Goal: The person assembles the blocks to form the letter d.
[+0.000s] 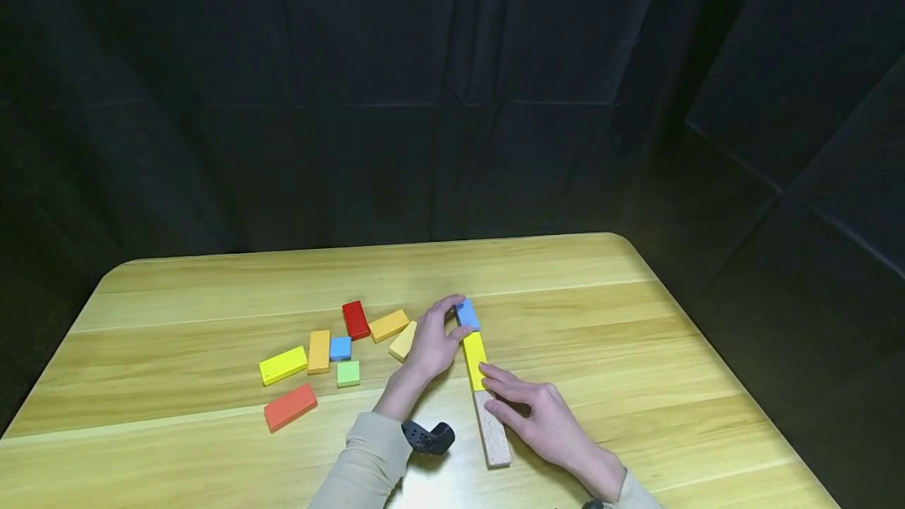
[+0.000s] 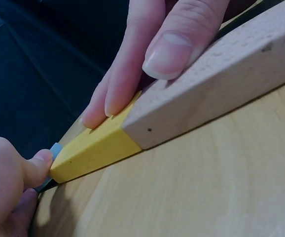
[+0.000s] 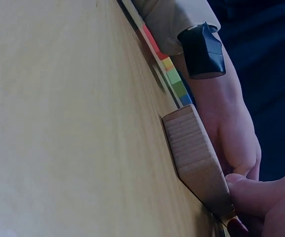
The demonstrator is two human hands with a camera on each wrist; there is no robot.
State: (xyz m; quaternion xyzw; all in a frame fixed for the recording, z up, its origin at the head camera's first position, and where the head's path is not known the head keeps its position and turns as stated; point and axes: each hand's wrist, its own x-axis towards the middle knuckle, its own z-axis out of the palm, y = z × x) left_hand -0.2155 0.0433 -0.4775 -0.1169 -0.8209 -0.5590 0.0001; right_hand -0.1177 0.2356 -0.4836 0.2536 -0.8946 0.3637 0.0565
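From above the near side of a wooden table (image 1: 601, 289), the head camera is looking forward and down from a distance, taking in both rounded far corners and the dark curtain (image 1: 368, 100) beyond the far edge. Low, tilted and close, the left wrist camera is facing the right edge across a pale block (image 2: 211, 89) and a yellow block (image 2: 95, 150). The right wrist camera, equally low and near and rolled sideways, is facing the left edge. Both wrist views are sharing the pale block, left hand (image 1: 433, 344) and right hand (image 1: 544, 422).
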